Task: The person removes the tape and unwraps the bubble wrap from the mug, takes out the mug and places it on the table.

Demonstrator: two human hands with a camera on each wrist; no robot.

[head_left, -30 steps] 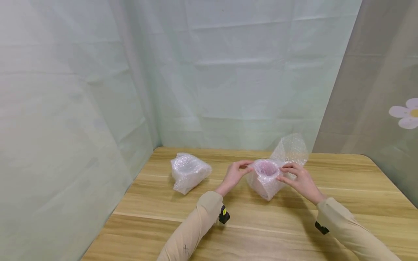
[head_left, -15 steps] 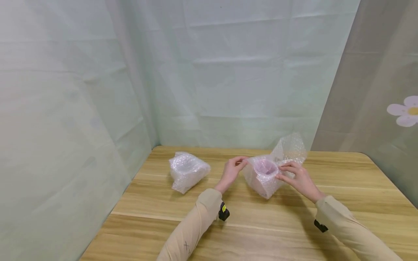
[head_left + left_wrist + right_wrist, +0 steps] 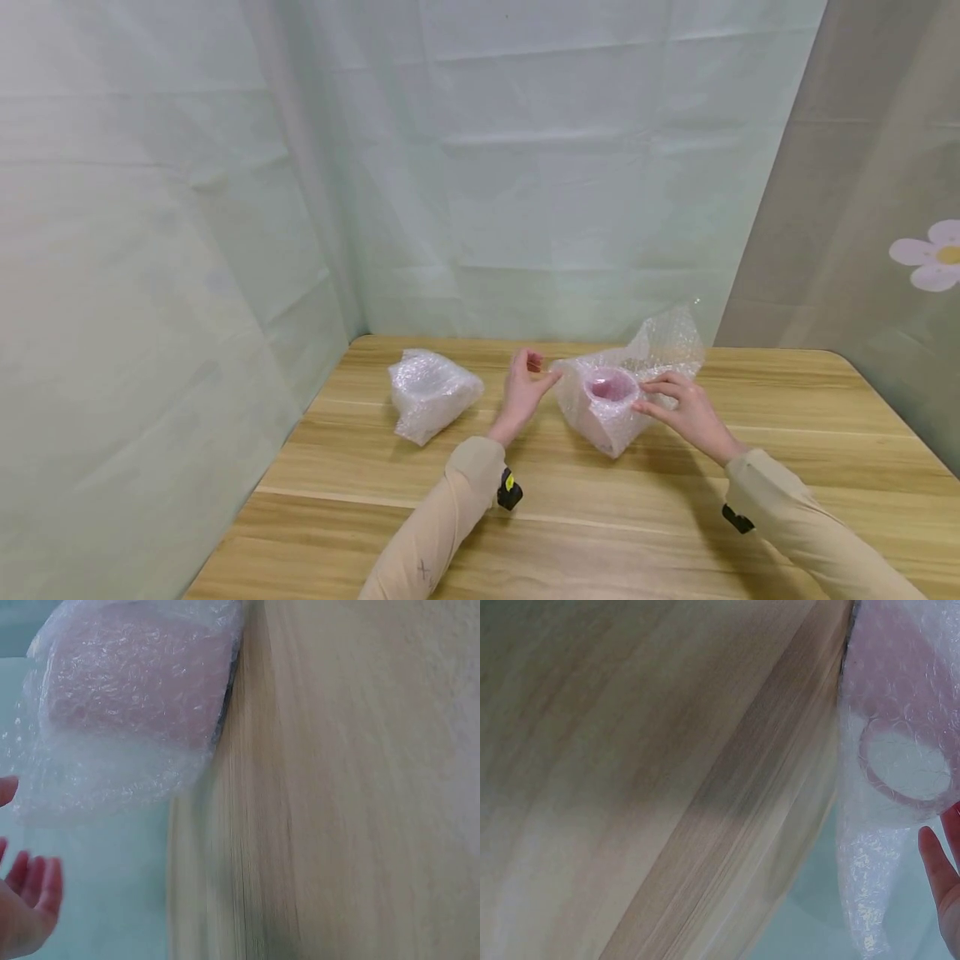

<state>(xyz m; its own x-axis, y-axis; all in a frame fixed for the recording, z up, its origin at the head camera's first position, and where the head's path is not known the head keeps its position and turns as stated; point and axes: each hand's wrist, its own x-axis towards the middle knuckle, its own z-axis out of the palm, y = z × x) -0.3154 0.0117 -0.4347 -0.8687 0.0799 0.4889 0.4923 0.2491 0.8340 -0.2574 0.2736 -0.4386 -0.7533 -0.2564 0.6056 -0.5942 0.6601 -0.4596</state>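
A pink mug point(image 3: 611, 387) stands in loosened bubble wrap point(image 3: 609, 429), its round mouth facing up through the opening. Its ring-shaped handle point(image 3: 906, 766) shows through the plastic in the right wrist view. My right hand point(image 3: 688, 410) holds the wrapped mug at its right side, thumb and fingertips on the wrap near the handle. To the left of the mug, my left hand point(image 3: 522, 390) has its thumb stretched toward the wrap's edge and its other fingers loosely bent. In the left wrist view these fingers point(image 3: 46, 889) hold nothing.
Another bubble-wrapped bundle point(image 3: 433, 395) lies on the wooden table point(image 3: 600, 533) to the left; its contents are not clear. A loose flap of wrap point(image 3: 671, 337) rises behind the mug. Pale curtains point(image 3: 525, 183) hang behind the table's back edge.
My left hand has moved away leftward from the mug's rim, and the wrap's left side now spreads outward. The right hand keeps its place on the wrapped mug.
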